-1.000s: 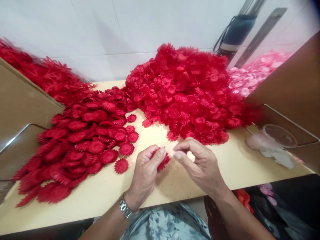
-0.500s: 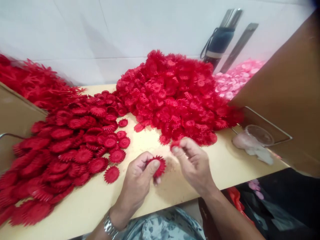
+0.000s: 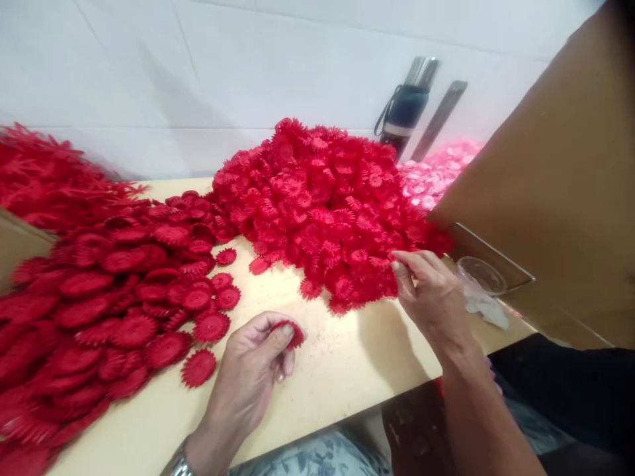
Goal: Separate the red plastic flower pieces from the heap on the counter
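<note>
My left hand (image 3: 253, 360) is closed, its thumb pressed on a red serrated flower disc (image 3: 292, 334) held against the curled fingers. My right hand (image 3: 431, 291) reaches to the right front of a big heap of small red flower pieces (image 3: 317, 205). Its thumb and forefinger are nearly together among the heap's edge pieces; whatever lies between them is too hard to make out. Left of my left hand spread many thicker red serrated discs (image 3: 133, 330), with one single disc (image 3: 198, 367) lying closest to the wrist.
Star-shaped red pieces (image 3: 54, 178) pile up at the back left. A dark blue flask (image 3: 407, 109) and a grey metal strip (image 3: 439, 122) lean at the wall. Pink pieces (image 3: 431, 172) lie behind a cardboard panel (image 3: 546, 198). A clear round lid (image 3: 481, 274) sits by a wire frame.
My right hand has moved right, away from my left hand, to the heap's edge. My left hand still grips a disc, now more tilted. The view has shifted somewhat.
</note>
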### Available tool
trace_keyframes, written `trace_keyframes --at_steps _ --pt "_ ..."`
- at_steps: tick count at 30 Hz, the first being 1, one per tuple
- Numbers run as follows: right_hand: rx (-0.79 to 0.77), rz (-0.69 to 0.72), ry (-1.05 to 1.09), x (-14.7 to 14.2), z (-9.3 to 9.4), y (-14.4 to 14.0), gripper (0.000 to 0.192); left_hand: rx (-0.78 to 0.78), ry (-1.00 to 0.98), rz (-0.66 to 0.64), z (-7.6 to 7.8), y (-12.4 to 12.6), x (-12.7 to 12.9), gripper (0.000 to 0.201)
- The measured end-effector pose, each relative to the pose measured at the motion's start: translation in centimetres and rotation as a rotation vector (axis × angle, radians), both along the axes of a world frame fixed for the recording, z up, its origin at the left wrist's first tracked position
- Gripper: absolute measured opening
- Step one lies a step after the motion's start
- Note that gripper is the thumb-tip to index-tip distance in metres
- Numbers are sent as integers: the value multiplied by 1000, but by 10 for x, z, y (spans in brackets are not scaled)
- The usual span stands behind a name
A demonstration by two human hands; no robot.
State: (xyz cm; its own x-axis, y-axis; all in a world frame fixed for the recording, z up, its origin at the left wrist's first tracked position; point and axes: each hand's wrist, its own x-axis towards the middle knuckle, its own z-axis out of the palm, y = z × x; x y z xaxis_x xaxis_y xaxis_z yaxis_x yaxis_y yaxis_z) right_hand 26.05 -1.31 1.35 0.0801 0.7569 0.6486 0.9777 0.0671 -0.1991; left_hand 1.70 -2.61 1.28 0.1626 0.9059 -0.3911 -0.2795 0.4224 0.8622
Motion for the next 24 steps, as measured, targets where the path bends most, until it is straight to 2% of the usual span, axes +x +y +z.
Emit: trace_keyframes --at_steps 4,10,18,24 --pt "41 115 97 -11 2 -6 17 23 17 42 -1 0 4 18" --pt "-6 331 263 -42 6 -14 16 83 21 67 -3 -3 5 28" --pt "-402 655 628 -93 14 -22 15 140 118 -3 -4 -5 6 40" --pt "-553 738 826 -105 8 -20 13 144 104 -51 -4 -8 4 39"
